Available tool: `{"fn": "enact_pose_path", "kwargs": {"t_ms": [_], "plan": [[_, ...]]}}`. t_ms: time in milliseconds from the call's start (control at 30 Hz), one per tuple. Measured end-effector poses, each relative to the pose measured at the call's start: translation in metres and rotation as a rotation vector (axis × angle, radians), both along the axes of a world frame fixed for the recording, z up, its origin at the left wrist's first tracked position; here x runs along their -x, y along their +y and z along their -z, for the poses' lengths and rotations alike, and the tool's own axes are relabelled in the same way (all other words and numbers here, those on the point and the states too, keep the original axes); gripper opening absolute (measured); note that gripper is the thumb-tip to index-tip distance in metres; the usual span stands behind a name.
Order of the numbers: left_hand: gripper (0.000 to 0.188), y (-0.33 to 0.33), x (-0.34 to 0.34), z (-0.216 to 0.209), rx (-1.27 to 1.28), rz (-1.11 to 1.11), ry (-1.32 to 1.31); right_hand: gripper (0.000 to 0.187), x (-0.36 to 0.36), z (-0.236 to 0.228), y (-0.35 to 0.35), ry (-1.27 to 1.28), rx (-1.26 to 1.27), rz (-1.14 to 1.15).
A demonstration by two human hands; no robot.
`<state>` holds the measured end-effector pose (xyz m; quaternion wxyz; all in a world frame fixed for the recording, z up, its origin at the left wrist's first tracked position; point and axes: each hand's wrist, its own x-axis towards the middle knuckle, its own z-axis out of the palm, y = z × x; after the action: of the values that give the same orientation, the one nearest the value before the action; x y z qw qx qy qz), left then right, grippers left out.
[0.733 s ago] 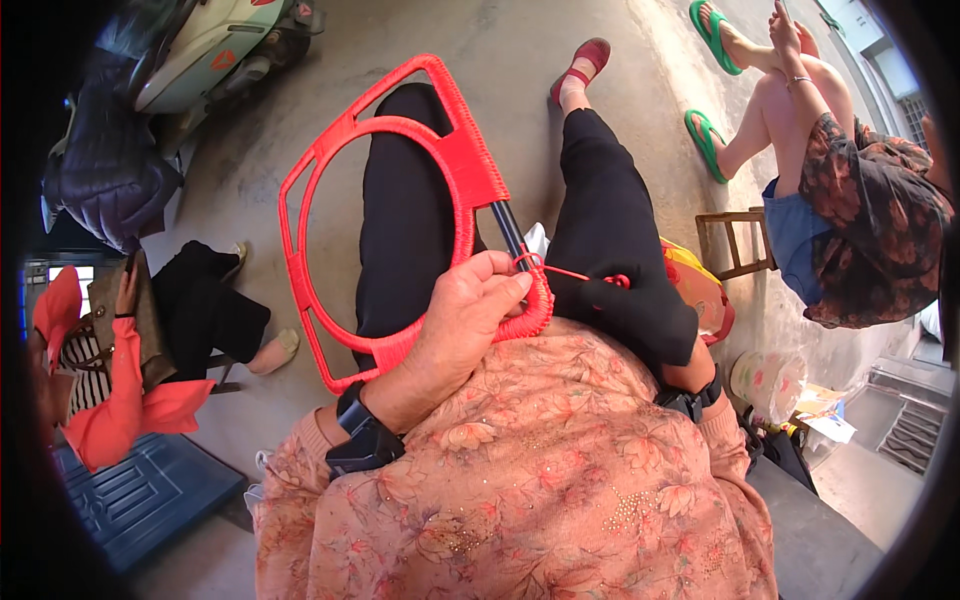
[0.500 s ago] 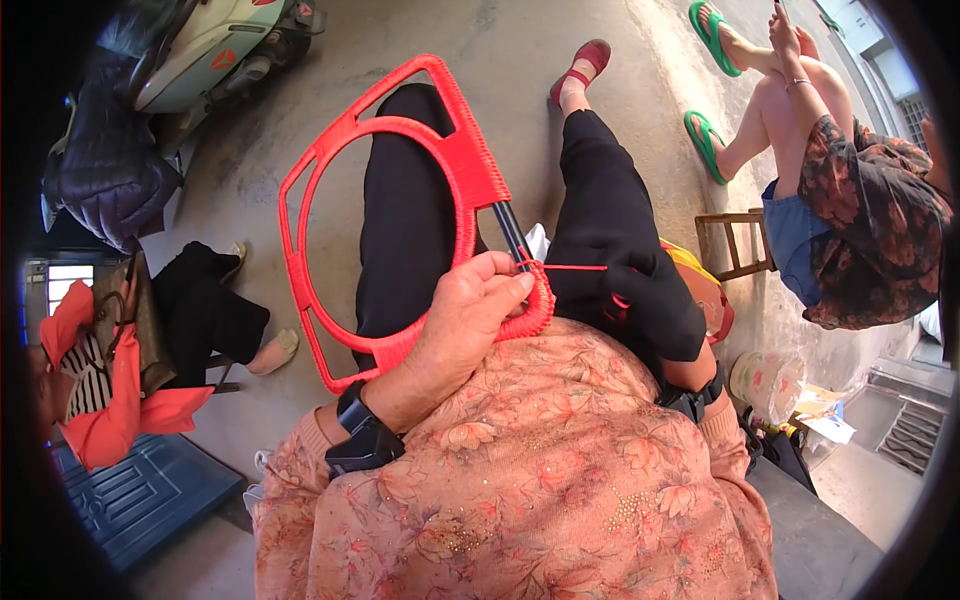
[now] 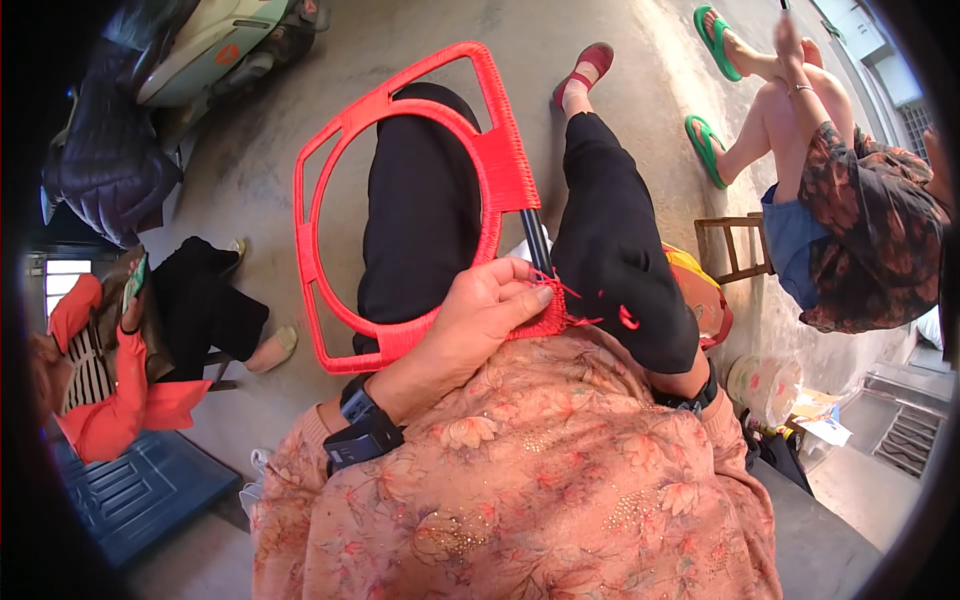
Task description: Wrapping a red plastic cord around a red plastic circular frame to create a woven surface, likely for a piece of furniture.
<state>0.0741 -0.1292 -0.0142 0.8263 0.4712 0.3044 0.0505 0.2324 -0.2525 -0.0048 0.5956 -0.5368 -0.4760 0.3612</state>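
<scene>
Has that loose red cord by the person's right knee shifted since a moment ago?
Yes. The red cord, earlier pulled straight across the right thigh, now hangs slack lower down, nearer the left hand gripping the red frame.

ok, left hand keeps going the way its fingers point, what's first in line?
The left hand points right along the red frame. First comes the loose red cord beside the fingertips, then the black trouser leg. Depth is unclear.

Right hand mostly hidden behind the black-trousered knee (image 3: 620, 260), only the wrist showing. Red frame (image 3: 400, 200) partly covered by the left hand (image 3: 480, 320). Red cord (image 3: 628, 318) too thin to trace.
</scene>
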Motion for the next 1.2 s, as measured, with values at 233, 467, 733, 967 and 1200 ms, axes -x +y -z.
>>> {"fn": "enact_pose_path", "kwargs": {"t_ms": [233,467,733,967,1200], "plan": [[0.02,0.008,-0.001,-0.014,0.056,0.012,0.137,0.016,-0.034,0.032,-0.012,0.749,0.349,0.466],[0.019,0.007,-0.006,-0.018,0.028,0.034,0.191,0.033,-0.033,0.051,-0.003,-0.055,0.181,0.375],[0.021,0.005,-0.005,-0.018,0.014,0.046,0.163,0.045,-0.016,0.01,0.025,-0.828,-0.069,-0.072],[0.016,0.004,-0.002,-0.008,-0.014,0.063,0.094,0.024,-0.008,0.015,0.02,-1.006,0.004,0.04],[0.017,0.001,0.0,-0.01,0.008,0.029,0.091,0.024,-0.006,0.024,0.023,-0.48,0.101,0.062]]}}
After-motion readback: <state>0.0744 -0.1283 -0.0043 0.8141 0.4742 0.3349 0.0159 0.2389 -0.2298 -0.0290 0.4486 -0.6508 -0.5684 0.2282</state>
